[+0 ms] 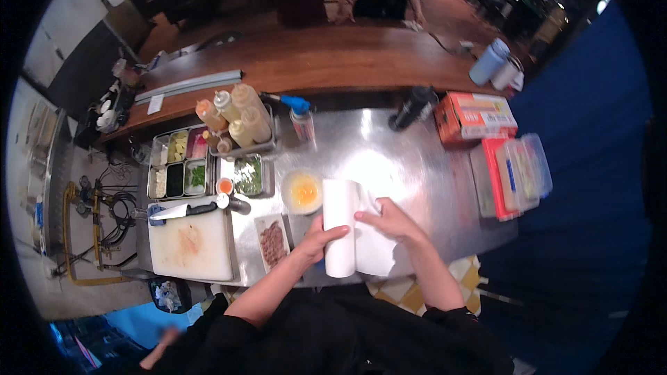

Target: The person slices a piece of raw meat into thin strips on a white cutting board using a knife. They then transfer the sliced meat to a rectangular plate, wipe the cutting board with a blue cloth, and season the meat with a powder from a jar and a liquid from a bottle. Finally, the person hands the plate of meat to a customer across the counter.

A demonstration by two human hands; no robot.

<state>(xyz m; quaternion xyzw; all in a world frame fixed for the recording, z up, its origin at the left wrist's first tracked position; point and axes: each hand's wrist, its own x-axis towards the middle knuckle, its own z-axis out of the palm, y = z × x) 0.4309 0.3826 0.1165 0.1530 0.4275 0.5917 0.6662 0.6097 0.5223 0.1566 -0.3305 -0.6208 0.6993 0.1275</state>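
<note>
A white paper towel roll stands out in front of me, held above the steel counter. My left hand grips its left side, thumb laid across the paper. At the right, my right hand pinches the loose sheet that hangs off the roll. Just beyond the roll sits a bowl of yellow-orange liquid that looks like beaten egg. A white tray of brown chopped meat lies to the left of my left hand.
A chef's knife rests on a stained white cutting board. Squeeze bottles, a blue-headed torch and a dark bottle stand behind. Boxes and plastic containers crowd the right end. People stand beyond the wooden ledge.
</note>
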